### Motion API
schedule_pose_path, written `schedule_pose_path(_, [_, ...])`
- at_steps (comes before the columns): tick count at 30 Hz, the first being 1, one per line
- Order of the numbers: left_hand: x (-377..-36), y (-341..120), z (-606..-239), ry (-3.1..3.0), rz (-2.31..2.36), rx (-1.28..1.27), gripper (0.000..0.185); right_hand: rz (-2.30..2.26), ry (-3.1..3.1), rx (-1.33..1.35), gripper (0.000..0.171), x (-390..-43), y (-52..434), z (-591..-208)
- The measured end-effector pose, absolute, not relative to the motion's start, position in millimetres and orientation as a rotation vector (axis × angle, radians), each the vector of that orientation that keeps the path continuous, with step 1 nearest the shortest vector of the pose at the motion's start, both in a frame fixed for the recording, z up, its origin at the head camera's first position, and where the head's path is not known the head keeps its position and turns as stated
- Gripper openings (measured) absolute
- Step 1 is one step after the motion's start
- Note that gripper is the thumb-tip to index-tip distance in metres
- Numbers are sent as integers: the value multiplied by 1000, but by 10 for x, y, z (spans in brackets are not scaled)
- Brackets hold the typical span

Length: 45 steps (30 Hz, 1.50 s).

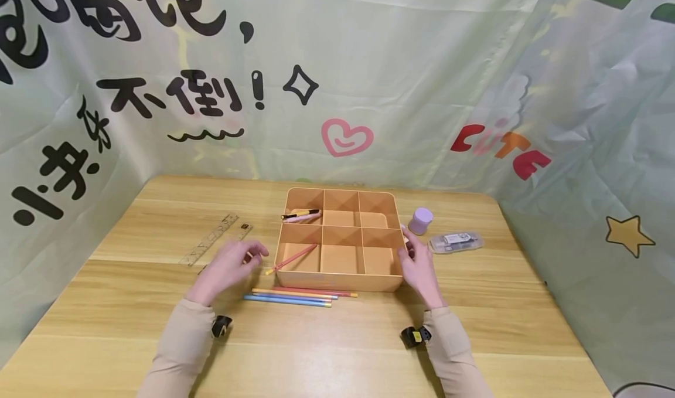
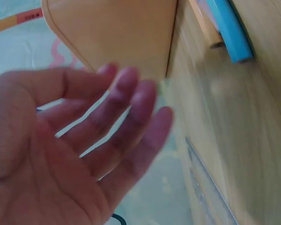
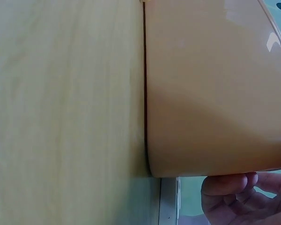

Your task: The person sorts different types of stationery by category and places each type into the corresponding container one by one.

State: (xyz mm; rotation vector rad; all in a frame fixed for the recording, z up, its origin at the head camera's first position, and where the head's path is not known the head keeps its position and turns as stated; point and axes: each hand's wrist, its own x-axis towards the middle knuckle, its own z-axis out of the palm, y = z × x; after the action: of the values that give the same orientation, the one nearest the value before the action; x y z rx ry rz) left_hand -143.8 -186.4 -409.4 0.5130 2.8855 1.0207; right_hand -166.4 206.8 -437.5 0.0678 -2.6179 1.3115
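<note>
An orange organizer box point(image 1: 340, 279) with several compartments stands on the table. Against its right wall rests my right hand point(image 1: 419, 266); in the right wrist view, that hand's fingertips point(image 3: 225, 184) touch the outside of the wall. My left hand point(image 1: 229, 267) hovers left of the box with nothing in it, its fingers loosely bent and apart in the left wrist view. A red pencil point(image 1: 295, 258) leans over the rim from the front left compartment. Black and pinkish pens point(image 1: 302, 215) lie across the back left one. Red, orange and blue pencils point(image 1: 295, 299) lie before the box.
Left of the box lie a clear ruler point(image 1: 211, 238) and another clear measuring piece point(image 1: 245, 230), partly hidden by my left hand. To the right are a purple lidded container point(image 1: 420, 220) and a clear case point(image 1: 456, 242) with items inside. A printed cloth point(image 1: 401, 64) hangs behind the table.
</note>
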Motion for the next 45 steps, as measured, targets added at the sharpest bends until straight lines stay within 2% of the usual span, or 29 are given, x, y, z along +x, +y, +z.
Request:
schedule_pose_path(10, [-1428,-1907,-4161,2545,1003,628,14,1260,-2636,59,48,-1711,2054,-4366])
schedule_pose_path(21, [-1456,-1808,-4278,2511,980,713,27,1264,-2644,58,49,-1722,2075,-4336])
schedule_pose_path(33, [-1446,-1780,-4274,2513,978,682,21,1266,-2655,37,48,-1725,2072,-4336])
schedule_pose_path(45, [-1421,-1806,-4230,2493,975,583,24,1270,-2664,27,49,-1734,2070,-4341])
